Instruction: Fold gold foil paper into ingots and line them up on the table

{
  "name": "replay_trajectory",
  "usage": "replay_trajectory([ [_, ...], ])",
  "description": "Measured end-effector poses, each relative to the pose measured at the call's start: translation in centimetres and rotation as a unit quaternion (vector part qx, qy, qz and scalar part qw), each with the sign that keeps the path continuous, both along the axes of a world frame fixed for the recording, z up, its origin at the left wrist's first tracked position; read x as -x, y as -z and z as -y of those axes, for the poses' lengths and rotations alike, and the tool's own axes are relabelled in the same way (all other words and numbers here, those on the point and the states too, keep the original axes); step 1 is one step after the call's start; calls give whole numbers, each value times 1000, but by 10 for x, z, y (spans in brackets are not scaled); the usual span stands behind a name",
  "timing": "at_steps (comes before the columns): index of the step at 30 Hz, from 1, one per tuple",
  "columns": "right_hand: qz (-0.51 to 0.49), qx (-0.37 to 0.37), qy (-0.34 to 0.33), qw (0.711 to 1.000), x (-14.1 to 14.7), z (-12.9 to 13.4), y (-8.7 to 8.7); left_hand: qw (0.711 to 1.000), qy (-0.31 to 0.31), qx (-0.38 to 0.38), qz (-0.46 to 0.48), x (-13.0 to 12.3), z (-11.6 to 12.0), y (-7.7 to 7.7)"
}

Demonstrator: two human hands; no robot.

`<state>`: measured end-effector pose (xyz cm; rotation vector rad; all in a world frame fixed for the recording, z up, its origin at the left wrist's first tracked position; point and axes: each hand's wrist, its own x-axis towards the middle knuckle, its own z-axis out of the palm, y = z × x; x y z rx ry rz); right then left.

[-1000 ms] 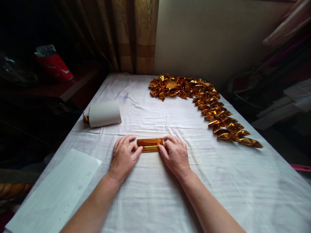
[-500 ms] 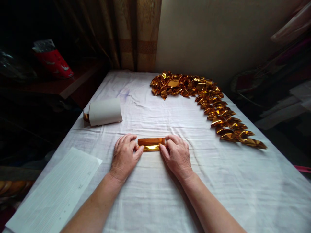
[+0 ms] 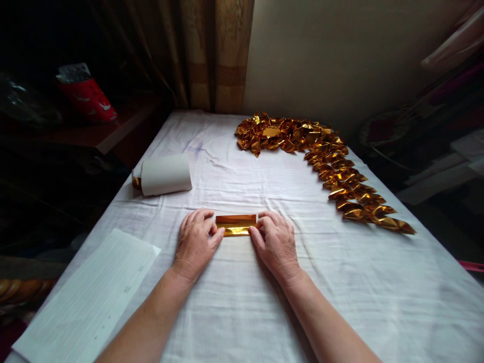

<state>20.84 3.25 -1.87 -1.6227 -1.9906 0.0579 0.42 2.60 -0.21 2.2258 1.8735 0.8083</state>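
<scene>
The person's left hand (image 3: 196, 243) and right hand (image 3: 275, 244) each hold one end of a gold strip (image 3: 236, 223), thumbs at its near corners. The strip lies flat on the white cloth (image 3: 234, 312) between them. A paper (image 3: 88, 297) lies left of the left arm, a white roll (image 3: 166, 174) beyond it. Folded gold pieces (image 3: 335, 171) curve along the far right.

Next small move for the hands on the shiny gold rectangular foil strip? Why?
I'd probably press the near edge flatter, sliding the thumbs inward. The bare left hand and bare right hand are at opposite ends of the shiny gold rectangular foil strip, thumbs at its near corners, and a bright lengthwise band there looks like a fold. Can't tell how sharply it's creased.
</scene>
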Motion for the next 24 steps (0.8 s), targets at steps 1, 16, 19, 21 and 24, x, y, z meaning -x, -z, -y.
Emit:
replay_trajectory([
  [1,-6,-3,-2,1000,0,0,1,1000,0,1,0,0,0,0],
  [16,2,28,-50,998,3,-3,-2,999,28,21,-10,1,1,1],
  [19,20,25,-31,999,9,-2,-4,999,27,19,-21,-1,2,1],
  [21,29,19,-15,999,14,-1,-4,999,24,17,-28,-3,2,0],
  [24,37,5,14,999,22,1,-5,999,14,14,-29,-8,4,-2],
])
